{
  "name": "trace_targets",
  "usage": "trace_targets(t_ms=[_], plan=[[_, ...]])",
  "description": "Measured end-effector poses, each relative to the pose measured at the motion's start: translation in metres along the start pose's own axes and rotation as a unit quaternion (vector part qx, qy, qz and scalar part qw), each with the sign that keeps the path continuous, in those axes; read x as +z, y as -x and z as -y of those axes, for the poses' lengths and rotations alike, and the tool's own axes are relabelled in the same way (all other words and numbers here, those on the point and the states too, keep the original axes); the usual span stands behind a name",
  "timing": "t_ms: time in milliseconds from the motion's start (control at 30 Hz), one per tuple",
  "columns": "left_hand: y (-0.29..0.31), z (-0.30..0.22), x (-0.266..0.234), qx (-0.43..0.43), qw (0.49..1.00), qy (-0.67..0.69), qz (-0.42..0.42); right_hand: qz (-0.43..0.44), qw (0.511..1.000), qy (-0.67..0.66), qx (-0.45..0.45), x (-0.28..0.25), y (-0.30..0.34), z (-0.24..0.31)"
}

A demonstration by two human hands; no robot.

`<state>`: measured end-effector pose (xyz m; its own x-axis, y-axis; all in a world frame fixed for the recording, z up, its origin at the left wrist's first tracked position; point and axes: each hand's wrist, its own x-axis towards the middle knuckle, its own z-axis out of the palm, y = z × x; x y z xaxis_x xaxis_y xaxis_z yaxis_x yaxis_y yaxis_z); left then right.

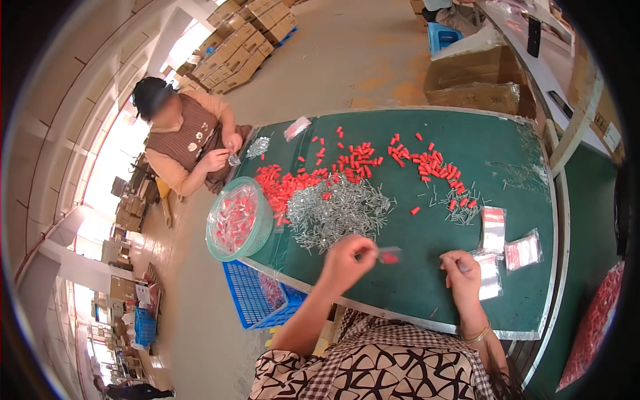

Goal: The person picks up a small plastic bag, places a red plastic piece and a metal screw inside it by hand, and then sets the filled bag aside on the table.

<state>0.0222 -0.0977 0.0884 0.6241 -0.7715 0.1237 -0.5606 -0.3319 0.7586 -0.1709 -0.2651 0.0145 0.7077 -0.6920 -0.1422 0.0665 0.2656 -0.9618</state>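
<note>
My left hand (349, 264) pinches a small transparent plastic bag (388, 256) with a red piece inside, just in front of a heap of thin silver metal pins (333, 210). To its right, my right hand (461, 272) is closed over the green tabletop (413, 293). Something greyish shows between its curled fingers, too small to make out. Beside that hand lie bundles of flat zip bags with red stripes (493, 230). Many red tubular caps (360, 160) are spread behind the pins, and a smaller group of caps (437, 165) trails toward more pins on the right.
A green basket (263, 230) of filled bags stands at the table's left edge, above a blue crate (250, 293). Across the left corner, a co-worker (193, 133) handles a small bag near a little pin pile (258, 147). Cardboard boxes (473, 80) stand beyond the far edge.
</note>
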Motion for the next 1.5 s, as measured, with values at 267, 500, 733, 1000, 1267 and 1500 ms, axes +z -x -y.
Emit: trace_targets(t_ms=[267, 500, 733, 1000, 1267, 1500], plan=[[0.019, 0.09, -0.121, -0.054, 0.73, 0.488, -0.475, 0.139, 0.873, -0.44, 0.16, -0.001, -0.013, -0.011], [0.011, 0.019, 0.039, -0.164, 0.944, 0.285, 0.011, 0.135, 0.873, -0.449, 0.135, 0.001, -0.017, -0.015], [-0.002, -0.018, 0.117, -0.066, 0.966, 0.192, 0.161, 0.124, 0.892, -0.419, 0.117, 0.003, -0.012, -0.01], [0.0, -0.018, 0.115, -0.12, 0.964, 0.224, 0.077, 0.076, 0.922, -0.352, 0.143, 0.003, -0.012, -0.017], [-0.018, -0.012, 0.075, -0.049, 0.989, 0.14, 0.019, -0.041, 0.975, -0.208, 0.063, -0.002, -0.011, -0.004], [-0.026, -0.039, 0.056, 0.166, 0.963, -0.047, 0.209, 0.079, 0.987, 0.135, -0.031, 0.008, -0.004, -0.003]])
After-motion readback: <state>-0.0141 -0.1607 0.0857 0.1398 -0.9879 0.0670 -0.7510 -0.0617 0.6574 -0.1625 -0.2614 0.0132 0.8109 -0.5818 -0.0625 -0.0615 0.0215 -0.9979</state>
